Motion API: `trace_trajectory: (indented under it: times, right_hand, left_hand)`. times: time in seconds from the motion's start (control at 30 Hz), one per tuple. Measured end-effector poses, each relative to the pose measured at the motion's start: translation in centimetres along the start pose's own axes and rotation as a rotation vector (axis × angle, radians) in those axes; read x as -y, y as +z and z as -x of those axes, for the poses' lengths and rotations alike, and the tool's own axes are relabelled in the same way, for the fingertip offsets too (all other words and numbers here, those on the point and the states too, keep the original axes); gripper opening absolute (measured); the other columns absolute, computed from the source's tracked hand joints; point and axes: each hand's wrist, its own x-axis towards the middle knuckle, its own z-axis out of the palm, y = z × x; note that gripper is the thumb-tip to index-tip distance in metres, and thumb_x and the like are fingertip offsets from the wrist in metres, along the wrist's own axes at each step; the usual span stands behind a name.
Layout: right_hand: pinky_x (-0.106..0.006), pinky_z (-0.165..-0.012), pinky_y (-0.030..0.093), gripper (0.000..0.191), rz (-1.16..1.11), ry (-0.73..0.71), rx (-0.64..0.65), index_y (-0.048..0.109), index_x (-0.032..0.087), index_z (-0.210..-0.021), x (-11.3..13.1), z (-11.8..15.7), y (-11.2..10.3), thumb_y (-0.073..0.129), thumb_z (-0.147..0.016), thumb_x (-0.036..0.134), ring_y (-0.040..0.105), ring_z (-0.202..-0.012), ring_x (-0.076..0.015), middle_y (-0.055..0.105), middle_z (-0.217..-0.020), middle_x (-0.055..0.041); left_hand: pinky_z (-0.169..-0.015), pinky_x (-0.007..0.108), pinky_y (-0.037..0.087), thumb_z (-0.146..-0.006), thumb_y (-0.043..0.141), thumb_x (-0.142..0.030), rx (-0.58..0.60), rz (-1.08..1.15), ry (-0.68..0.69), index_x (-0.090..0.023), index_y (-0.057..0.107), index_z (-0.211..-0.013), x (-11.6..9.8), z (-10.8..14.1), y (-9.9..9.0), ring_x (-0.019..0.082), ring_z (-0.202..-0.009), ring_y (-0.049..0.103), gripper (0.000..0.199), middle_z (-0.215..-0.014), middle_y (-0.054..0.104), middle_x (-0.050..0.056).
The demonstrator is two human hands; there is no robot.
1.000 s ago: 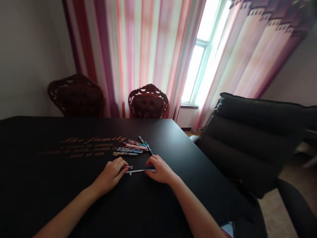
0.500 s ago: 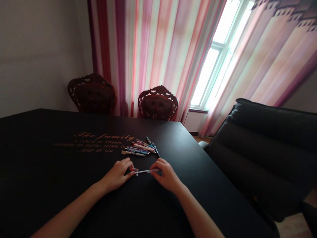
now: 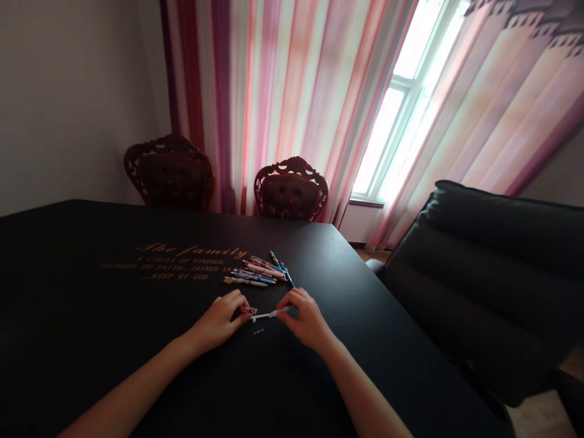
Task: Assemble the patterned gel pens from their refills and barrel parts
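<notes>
My left hand [image 3: 227, 315] is closed in a pinch on a small red-and-white pen part [image 3: 247, 310]. My right hand [image 3: 303, 313] pinches a pale, slim pen part [image 3: 274, 314]. Between the fingertips of both hands runs a thin white rod [image 3: 261, 316], which looks like a pen refill; how its ends sit in the parts is hidden by my fingers. A tiny silvery piece [image 3: 258, 331], spring-like in shape, lies on the black table just below the rod. Beyond my hands, several colourful pens [image 3: 258, 272] lie in a loose pile.
The black table [image 3: 114, 322] has gold lettering [image 3: 191, 250] left of the pens. Two carved chairs [image 3: 292, 191] stand at its far edge, before striped curtains [image 3: 283, 91]. To the right is a black leather recliner [image 3: 493, 274].
The tiny silvery piece now shows on the table below the rod, where none was seen before. My right hand has risen slightly, and the rod tilts a little more. The pile is unchanged.
</notes>
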Motion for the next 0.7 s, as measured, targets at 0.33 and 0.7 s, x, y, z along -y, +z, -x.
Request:
trace_trajectory:
  times: [0.33,0.7]
  right_hand:
    - [-0.029,-0.082,0.042,0.016,0.073,0.015,0.177,0.066,0.022,-0.079,-1.0,0.4,-0.5,0.077,-0.07,0.014,0.055,-0.091,-0.0189,0.062,-0.087,-0.0003]
    - [-0.023,-0.057,0.038,0.007,0.179,0.155,0.053,0.065,0.02,-0.071,-1.9,0.4,-0.3,0.069,-0.074,0.015,0.055,-0.063,-0.0137,0.062,-0.066,0.0016]
  left_hand:
    - [-0.086,0.035,0.04,-0.082,0.065,-0.037,0.028,0.033,0.004,-0.025,0.061,-0.094,-1.6,0.5,0.7,0.023,-0.098,0.057,0.018,-0.099,0.06,0.001]
    - [-0.081,0.031,0.044,-0.085,0.06,-0.026,0.016,0.152,0.02,-0.023,0.064,-0.088,-1.1,0.3,1.0,0.022,-0.093,0.061,0.006,-0.093,0.063,0.002]
